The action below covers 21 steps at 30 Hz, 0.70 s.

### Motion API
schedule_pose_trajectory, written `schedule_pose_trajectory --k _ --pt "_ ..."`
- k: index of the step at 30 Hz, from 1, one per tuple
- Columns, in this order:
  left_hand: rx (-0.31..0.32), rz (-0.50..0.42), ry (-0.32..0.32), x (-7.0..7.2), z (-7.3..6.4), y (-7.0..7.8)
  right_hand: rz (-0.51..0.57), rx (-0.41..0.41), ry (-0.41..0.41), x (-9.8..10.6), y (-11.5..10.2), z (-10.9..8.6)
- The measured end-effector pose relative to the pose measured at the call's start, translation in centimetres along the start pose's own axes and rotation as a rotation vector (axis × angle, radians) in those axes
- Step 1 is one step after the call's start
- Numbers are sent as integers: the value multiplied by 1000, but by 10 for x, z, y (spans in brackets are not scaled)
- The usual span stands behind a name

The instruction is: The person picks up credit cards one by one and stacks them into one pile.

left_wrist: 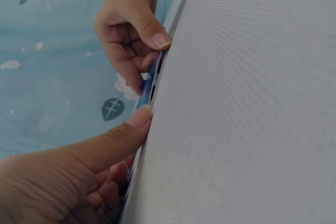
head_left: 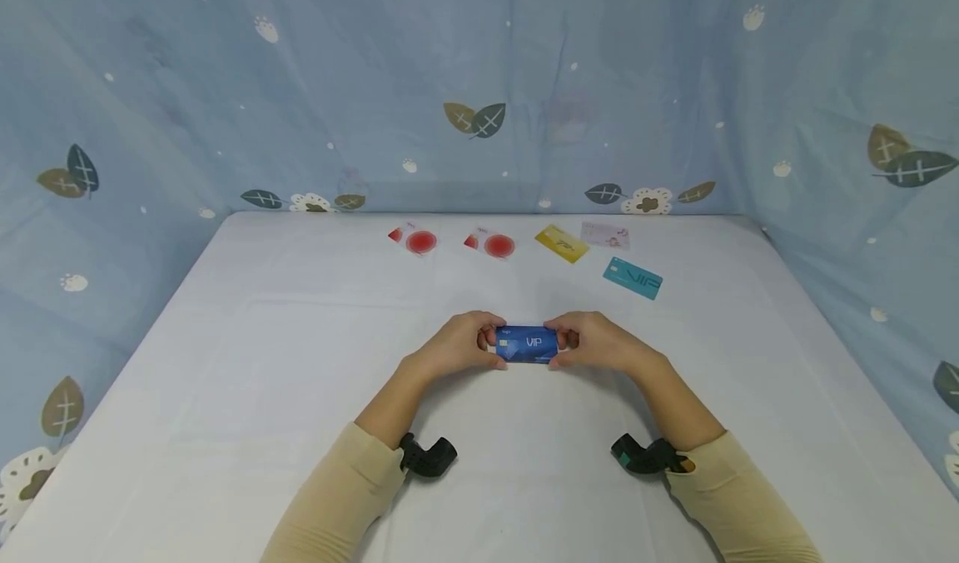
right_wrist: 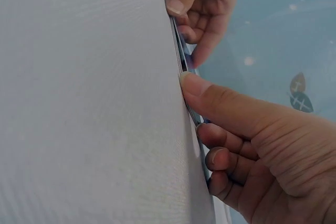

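A blue VIP card [head_left: 527, 345] lies face up at the middle of the white table, between both hands. From the left, my left hand [head_left: 459, 346] grips its short side, thumb at the near corner and forefinger at the far corner. My right hand [head_left: 603, 345] grips the opposite short side in the same way. In the left wrist view several thin layered edges show under the blue face, like a small stack of cards [left_wrist: 153, 85]. Both thumbs press along the near long edge, close over the tabletop; the other fingers curl in behind.
Farther back lie two white cards with red circles, one on the left [head_left: 421, 241] and one beside it [head_left: 498, 245]. Right of them are a yellow card [head_left: 562, 244], a pale pink card [head_left: 605, 235] and a teal VIP card [head_left: 633, 278]. A blue patterned curtain [head_left: 479, 47] hangs behind the table [head_left: 262, 380].
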State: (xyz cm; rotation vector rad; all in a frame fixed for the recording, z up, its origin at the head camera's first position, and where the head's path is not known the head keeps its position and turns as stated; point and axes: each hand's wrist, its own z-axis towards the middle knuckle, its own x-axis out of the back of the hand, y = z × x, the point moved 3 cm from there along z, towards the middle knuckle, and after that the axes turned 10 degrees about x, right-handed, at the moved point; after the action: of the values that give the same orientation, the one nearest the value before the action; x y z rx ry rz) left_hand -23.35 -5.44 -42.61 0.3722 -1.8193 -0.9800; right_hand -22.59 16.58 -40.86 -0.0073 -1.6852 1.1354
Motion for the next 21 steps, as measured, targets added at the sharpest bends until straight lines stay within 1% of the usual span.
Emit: schedule_pose_trajectory --k 7,13,21 --pt "9 -11 2 1 -1 0 4 -4 -10 1 -1 0" --pt "21 -21 8 2 -1 1 8 -11 2 1 1 0" --pt "41 -33 6 1 -1 0 60 -28 5 3 4 -1"
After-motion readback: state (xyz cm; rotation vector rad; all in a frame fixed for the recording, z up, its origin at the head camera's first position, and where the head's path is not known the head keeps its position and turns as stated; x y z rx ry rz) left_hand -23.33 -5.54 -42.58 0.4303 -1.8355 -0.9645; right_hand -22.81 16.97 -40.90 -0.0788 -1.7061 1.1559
